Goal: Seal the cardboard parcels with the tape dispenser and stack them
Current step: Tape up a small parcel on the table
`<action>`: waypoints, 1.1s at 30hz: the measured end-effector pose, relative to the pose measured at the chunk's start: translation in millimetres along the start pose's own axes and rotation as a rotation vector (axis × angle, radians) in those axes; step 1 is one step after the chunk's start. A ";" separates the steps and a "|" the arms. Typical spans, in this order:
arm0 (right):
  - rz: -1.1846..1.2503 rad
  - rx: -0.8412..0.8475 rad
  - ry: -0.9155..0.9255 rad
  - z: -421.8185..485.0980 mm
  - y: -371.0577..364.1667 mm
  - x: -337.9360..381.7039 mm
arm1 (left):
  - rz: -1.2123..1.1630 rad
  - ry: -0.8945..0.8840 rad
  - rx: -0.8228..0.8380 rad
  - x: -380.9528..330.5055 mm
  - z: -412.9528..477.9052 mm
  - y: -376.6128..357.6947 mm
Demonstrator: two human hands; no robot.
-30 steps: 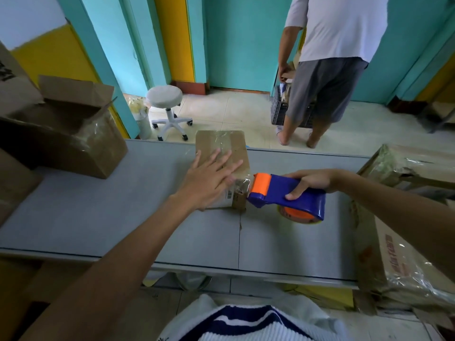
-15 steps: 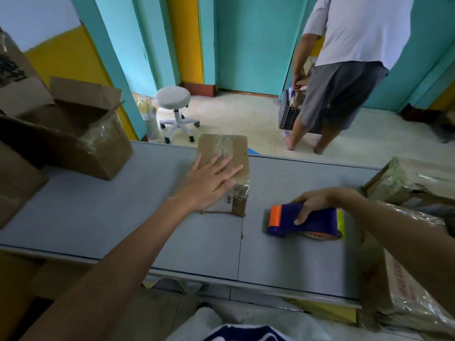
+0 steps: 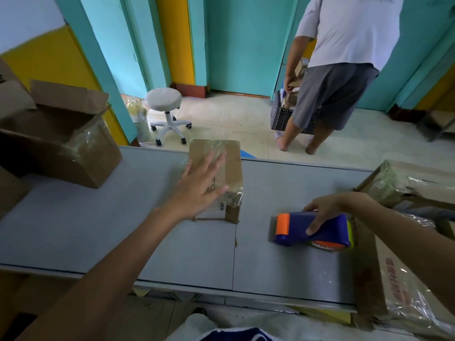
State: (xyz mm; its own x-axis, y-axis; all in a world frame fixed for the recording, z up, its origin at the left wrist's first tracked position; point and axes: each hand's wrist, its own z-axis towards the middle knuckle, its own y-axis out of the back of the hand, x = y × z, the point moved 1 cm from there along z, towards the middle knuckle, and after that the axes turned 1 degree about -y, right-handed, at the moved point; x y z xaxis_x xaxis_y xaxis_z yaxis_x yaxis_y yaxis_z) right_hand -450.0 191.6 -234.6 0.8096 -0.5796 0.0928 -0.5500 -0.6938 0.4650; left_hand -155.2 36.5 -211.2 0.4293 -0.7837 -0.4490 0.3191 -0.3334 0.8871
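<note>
Head view, left hand [image 3: 200,187] flat on parcel [image 3: 222,166] at table [image 3: 123,217] far edge, right hand [image 3: 325,209] grip around tape dispenser [image 3: 312,230].

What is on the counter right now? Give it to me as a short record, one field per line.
surface: grey counter
parcel: small taped cardboard box, at the far edge, middle
left hand: open, fingers spread, over the parcel's top
tape dispenser: blue and orange, lying on the counter, right of the parcel, apart from it
right hand: on top of the dispenser
open box: far left, flaps up
bystander: standing beyond the counter, back turned
</note>
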 end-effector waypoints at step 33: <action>0.480 -1.465 0.701 3.7 -61.5 171.3 | 0.071 0.088 -0.747 31.3 -24.9 -27.4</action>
State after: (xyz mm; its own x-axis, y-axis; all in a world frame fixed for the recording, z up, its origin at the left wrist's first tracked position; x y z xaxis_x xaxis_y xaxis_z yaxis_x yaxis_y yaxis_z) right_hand -278.3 133.4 -250.6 0.7878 -0.0386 0.6147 -0.4425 0.6587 0.6085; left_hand -129.4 34.2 -252.2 0.5257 -0.7351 -0.4281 0.7627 0.1845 0.6199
